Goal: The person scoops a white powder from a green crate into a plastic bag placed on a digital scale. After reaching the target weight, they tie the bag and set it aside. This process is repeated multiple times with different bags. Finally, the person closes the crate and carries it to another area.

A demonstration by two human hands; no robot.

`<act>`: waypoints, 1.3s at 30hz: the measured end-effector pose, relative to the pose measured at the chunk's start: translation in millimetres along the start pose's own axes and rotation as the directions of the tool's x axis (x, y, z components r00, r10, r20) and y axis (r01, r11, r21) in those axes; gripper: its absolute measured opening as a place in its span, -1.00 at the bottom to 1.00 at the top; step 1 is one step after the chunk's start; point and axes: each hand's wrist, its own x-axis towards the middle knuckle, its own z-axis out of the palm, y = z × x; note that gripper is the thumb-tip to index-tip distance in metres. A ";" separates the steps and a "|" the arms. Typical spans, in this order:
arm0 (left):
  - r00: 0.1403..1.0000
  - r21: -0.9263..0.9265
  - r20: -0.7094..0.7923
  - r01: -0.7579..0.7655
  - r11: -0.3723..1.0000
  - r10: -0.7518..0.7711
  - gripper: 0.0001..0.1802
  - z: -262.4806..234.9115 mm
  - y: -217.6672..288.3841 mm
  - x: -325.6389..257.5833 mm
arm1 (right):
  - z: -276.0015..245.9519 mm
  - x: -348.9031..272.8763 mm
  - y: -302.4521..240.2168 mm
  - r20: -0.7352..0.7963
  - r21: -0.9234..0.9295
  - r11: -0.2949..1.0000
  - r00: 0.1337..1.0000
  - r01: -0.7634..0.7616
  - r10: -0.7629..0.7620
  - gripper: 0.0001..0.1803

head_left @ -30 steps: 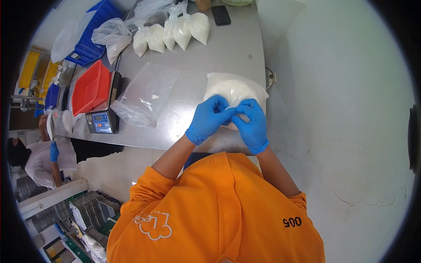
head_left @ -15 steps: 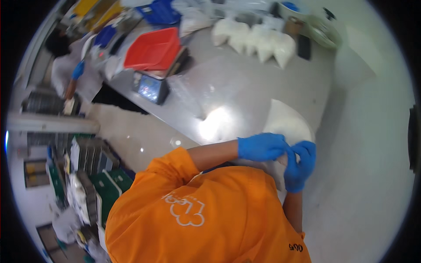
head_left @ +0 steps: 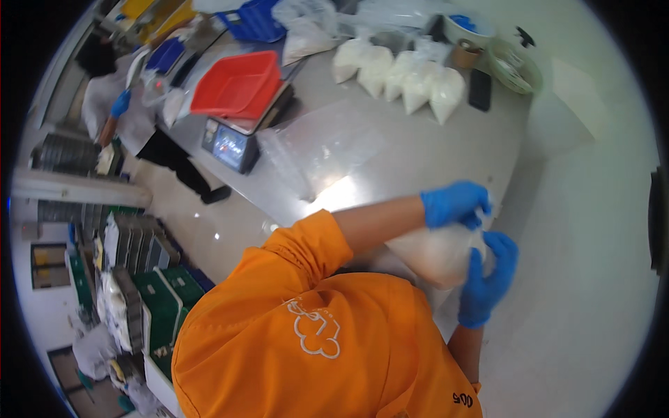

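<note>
A clear plastic bag with whitish contents hangs tilted at the table's near right corner, close to my body, slightly blurred. My left hand, in a blue glove, reaches across above it with fingers closed on the bag's gathered top. On the other side of that top is my right hand, also blue-gloved, its thumb and fingers curled round the plastic. The twisted neck of the bag lies between the two hands, partly hidden by the fingers.
Several filled bags stand on the metal table. Empty clear bags lie nearer. A red basin sits on a scale. A phone and a green basket are far right. A co-worker stands left.
The bag has swung from the far side of my hands to the near side, toward my body. My left hand has risen away and right; the right hand has moved slightly right.
</note>
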 end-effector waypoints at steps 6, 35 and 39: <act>0.900 0.768 0.074 -0.326 0.551 0.428 -0.59 13.4 7.8 65.3 | 81.0 -20.9 33.6 0.255 -0.623 0.763 0.967 0.171 -0.008 -0.35; 0.418 0.360 -0.830 -0.101 0.927 0.368 -0.69 -93.1 -231.1 -314.7 | 267.7 136.7 159.6 0.166 -0.866 0.492 0.980 0.093 0.107 -0.21; 0.314 0.266 -0.902 -0.142 0.954 0.298 -0.65 -70.0 -241.8 -349.3 | 342.8 -3.3 -12.8 0.381 0.211 0.952 0.878 0.221 -0.288 -0.45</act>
